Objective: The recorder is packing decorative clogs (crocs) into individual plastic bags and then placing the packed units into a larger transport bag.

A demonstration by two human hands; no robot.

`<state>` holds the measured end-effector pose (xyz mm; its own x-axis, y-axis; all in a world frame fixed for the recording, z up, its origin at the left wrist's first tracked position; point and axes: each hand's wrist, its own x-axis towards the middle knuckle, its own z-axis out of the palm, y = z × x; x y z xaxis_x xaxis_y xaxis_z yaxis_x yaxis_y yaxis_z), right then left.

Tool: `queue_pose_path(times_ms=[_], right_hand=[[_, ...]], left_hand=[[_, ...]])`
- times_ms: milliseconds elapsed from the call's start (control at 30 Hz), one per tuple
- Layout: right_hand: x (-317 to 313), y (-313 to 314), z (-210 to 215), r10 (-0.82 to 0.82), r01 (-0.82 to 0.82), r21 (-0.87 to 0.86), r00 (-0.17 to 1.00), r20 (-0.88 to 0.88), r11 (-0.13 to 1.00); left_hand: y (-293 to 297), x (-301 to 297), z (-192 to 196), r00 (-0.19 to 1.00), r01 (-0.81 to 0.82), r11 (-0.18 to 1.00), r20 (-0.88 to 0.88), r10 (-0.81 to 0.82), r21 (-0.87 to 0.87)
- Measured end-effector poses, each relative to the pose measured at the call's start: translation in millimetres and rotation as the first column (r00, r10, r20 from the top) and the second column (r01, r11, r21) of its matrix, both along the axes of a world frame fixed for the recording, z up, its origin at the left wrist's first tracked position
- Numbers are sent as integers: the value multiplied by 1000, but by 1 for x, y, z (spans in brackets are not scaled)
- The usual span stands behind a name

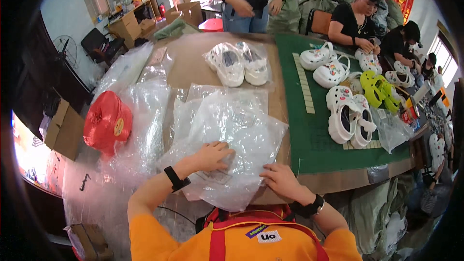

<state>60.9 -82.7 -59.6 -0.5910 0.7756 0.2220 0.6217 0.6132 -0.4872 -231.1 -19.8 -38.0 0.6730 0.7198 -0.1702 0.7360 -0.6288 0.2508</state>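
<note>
A loose stack of clear plastic bags (241, 133) lies on the table in front of me. My left hand (215, 157) rests flat on top of it, fingers spread. At the stack's near right edge, my right hand (282, 181) touches the plastic with its fingers stretched out and apart. Beyond the bags sits a pair of white clogs (229, 67) wrapped in clear plastic. On the green mat to the right, another pair of white clogs (340, 111) carries small coloured charms.
A red roll of twine (107, 118) stands on plastic sheeting at the left. More white clogs (331, 70) and yellow-green clogs (379, 89) lie on the green mat (316, 150). One person (246, 0) stands across the table; another (355, 21) handles a clog at the far right.
</note>
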Motion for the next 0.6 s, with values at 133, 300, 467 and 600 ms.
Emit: queue_pose_path(times_ms=[133, 300, 467, 600], right_hand=[[14, -8, 6, 1, -4, -48, 998, -63, 999], [15, -32, -2, -89, 88, 80, 996, 16, 993], [6, -5, -39, -185, 201, 146, 976, -113, 969], [26, -14, -24, -228, 229, -7, 966, -121, 973]], left_hand=[[5, 24, 32, 1000, 17, 993, -1, -17, -116], [-8, 65, 33, 922, 371, 898, 212, -325, -236], [-18, 98, 39, 887, 461, 837, 171, -428, -293], [20, 117, 62, 957, 291, 886, 129, -261, -360]])
